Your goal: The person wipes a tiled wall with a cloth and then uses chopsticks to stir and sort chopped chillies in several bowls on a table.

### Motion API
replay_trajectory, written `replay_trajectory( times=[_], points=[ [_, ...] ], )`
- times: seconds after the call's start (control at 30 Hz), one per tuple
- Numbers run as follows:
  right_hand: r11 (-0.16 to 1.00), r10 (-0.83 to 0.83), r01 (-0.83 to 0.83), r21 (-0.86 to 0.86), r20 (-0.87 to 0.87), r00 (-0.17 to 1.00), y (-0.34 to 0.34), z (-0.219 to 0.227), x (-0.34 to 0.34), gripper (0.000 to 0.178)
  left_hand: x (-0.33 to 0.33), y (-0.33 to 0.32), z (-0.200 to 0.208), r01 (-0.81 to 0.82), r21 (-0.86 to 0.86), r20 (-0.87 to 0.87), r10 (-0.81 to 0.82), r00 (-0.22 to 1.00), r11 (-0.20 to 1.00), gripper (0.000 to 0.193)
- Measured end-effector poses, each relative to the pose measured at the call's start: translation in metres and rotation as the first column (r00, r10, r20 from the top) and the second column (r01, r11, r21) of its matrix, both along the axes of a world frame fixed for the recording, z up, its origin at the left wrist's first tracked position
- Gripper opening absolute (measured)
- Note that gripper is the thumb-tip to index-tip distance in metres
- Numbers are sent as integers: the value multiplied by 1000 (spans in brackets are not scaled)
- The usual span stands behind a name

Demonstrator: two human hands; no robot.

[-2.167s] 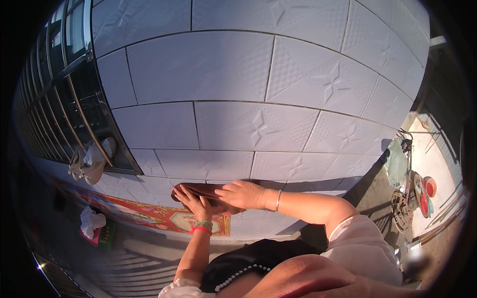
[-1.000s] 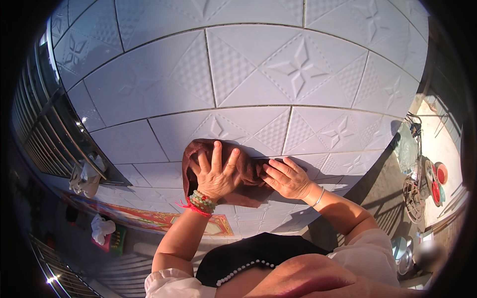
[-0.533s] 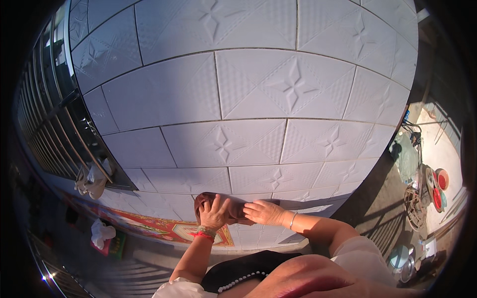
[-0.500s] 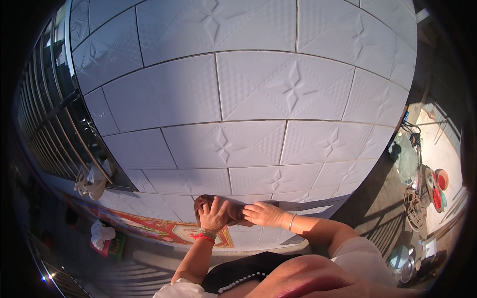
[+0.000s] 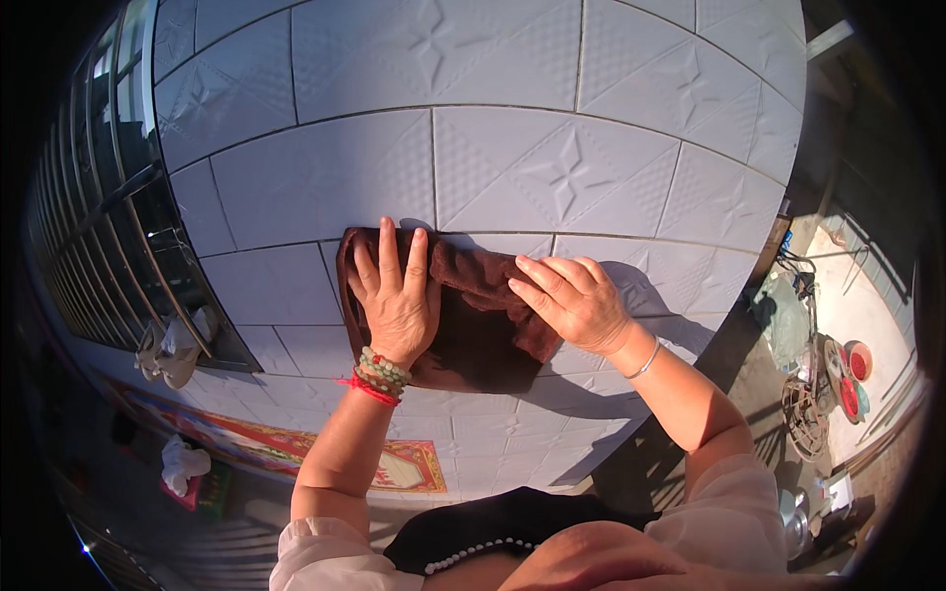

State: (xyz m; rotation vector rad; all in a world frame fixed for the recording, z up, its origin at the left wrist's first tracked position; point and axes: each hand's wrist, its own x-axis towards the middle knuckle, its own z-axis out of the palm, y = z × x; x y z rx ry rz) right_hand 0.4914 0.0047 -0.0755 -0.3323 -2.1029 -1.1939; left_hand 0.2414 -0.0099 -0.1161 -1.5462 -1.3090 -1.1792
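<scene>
A dark brown cloth point(image 5: 473, 340), partly folded along its top, lies against the white tiled wall point(image 5: 325, 187) in front of me. My left hand point(image 5: 399, 300) presses flat on the cloth's left part, fingers spread and pointing up; its wrist carries beaded and red string bracelets. At the cloth's right side, my right hand point(image 5: 581, 300) is closed with bent fingers on the bunched fold. A silver bangle circles that wrist.
A barred window point(image 5: 108, 217) is at the left, with pale shoes point(image 5: 172, 355) hung on its bars. A red-and-gold patterned panel point(image 5: 414, 463) runs along the lower wall. Beyond the wall's right edge are red bowls point(image 5: 859, 362) and a coiled hose point(image 5: 803, 419).
Both hands and the cloth have moved up the wall. The cloth is spread wider and hangs lower between my hands. My left fingers are more outstretched.
</scene>
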Motion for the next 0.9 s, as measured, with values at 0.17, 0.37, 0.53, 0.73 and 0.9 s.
replay_trajectory(
  times=[0.17, 0.37, 0.53, 0.73, 0.9],
  points=[
    [965, -19, 87, 249, -263, 965, 5, 113, -3, 46, -4, 16, 152, 132, 299, -168, -84, 982, 945, 63],
    [950, -34, 50, 309, -57, 998, 24, 137, -44, 40, -42, 19, 199, 7, 439, -182, 81, 980, 898, 59],
    [990, 47, -36, 135, -82, 996, 18, 107, -81, 39, -84, 15, 177, -48, 401, -184, 132, 974, 915, 65],
    [990, 122, -113, 83, -114, 986, 15, 75, -121, 37, -121, 5, 143, -125, 340, -115, 173, 978, 932, 64],
    [983, 186, -186, -4, -32, 982, 10, 35, -157, 35, -154, -10, 91, -209, 205, -45, 222, 974, 956, 72]
  ],
)
